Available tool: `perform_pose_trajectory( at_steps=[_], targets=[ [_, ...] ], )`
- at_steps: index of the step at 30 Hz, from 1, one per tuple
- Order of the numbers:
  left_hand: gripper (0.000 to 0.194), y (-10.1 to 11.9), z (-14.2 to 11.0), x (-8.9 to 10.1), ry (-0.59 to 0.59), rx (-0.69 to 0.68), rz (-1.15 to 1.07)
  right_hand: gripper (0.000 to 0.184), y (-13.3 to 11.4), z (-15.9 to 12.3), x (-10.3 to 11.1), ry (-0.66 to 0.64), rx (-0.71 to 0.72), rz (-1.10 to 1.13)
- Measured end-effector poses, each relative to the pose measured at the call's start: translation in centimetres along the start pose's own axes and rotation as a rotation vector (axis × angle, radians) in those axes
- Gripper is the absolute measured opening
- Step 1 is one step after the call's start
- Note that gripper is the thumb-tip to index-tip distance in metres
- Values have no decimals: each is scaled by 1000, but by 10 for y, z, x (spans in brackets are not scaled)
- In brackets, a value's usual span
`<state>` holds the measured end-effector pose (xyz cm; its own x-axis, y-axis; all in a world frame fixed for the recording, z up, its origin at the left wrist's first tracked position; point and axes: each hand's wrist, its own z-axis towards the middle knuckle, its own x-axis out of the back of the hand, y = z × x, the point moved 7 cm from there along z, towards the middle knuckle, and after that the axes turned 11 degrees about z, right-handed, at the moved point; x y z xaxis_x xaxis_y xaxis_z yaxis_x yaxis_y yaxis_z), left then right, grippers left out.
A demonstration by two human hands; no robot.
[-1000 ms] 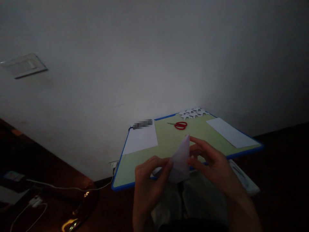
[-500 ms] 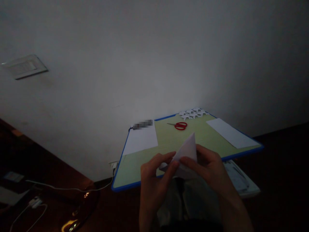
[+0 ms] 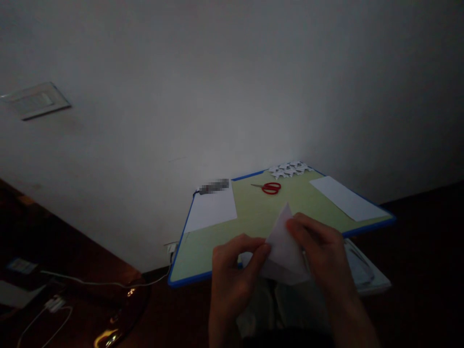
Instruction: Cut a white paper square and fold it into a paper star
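A folded sheet of white paper [image 3: 284, 253] with a pointed top is held up between my hands, over the near edge of the table. My left hand [image 3: 237, 270] pinches its left side between thumb and fingers. Higher up, close to the point, my right hand [image 3: 321, 246] grips the right edge, with some blur at the fingertips. Beyond the paper, red-handled scissors [image 3: 270, 187] lie on the green tabletop [image 3: 250, 205], blades toward the left.
Several small folded white paper pieces [image 3: 290, 169] sit at the far corner. White sheets lie at the left [image 3: 212, 210] and right [image 3: 346, 198] of the table. A pixelated dark object [image 3: 213, 186] rests on the left sheet. Behind rises a grey wall [image 3: 217, 96].
My right hand has moved up along the paper's right edge toward the point. The paper has tilted and more of its lower part shows. My left hand keeps its pinch.
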<state>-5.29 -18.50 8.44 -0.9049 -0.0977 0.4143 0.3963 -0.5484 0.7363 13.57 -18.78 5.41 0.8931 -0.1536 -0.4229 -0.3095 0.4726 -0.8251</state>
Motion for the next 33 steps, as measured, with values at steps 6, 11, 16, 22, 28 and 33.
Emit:
perform_pose_trajectory(
  at_steps=[6,11,16,22,28,33],
  targets=[
    [11,-7,-1,3,-4,15,70,18,-7,5,20,149,99,4],
    [11,0,0,-3,-25,-18,72,26,-3,5,6,58,65,-101],
    [11,14,1,-10,-43,-76,87,29,-10,3,0,117,182,-328],
    [12,19,2,-15,-49,-134,157,34,-21,3,1,156,286,-457],
    [13,18,0,-11,-51,-113,135,22,-18,2,9,77,229,-346],
    [13,19,0,-6,-70,-114,85,23,-7,-1,-3,-221,3,-144]
  ],
)
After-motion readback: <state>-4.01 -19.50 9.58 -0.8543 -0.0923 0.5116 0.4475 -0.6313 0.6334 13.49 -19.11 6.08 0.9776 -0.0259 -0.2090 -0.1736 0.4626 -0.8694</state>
